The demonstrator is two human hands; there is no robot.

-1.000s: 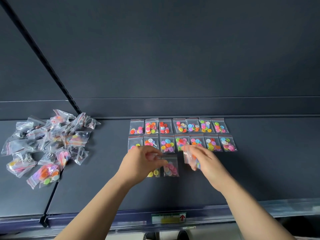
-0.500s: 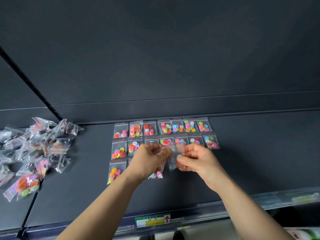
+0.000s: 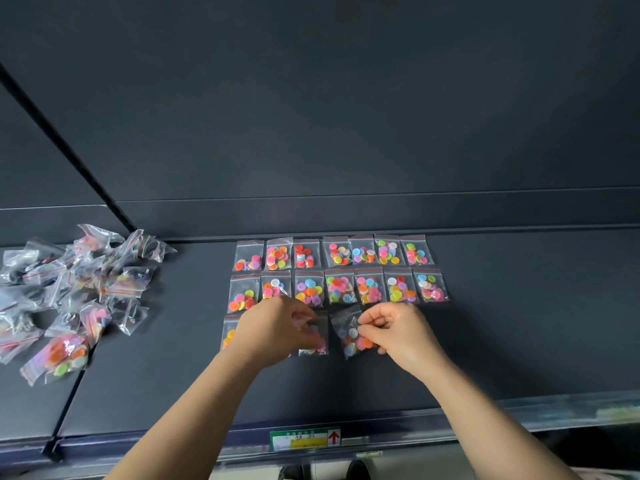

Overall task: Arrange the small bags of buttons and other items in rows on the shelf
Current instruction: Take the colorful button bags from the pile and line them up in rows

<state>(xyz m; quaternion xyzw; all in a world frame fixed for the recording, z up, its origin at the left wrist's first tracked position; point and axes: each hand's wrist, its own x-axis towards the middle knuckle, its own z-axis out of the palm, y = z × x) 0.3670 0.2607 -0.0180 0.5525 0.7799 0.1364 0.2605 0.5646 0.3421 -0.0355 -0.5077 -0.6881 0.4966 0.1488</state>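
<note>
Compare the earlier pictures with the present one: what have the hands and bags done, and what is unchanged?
The right hand has brought its bag down from between both hands to the third row, still pinching it. The left hand has let go of it and rests over the neighbouring bags. The two full rows and the loose pile are unchanged.

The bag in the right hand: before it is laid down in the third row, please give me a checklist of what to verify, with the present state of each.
1. Bag held in the right hand: ok, pinched at its right edge.
2. Bag straight like the rows: not ok, it is tilted.
3. Second row complete, seven bags: ok.
4. Free spot right of the third-row bag: ok, bare shelf there.
5. Left hand clear of that spot: ok, it rests further left.
6. Bag sealed: cannot tell.
</note>
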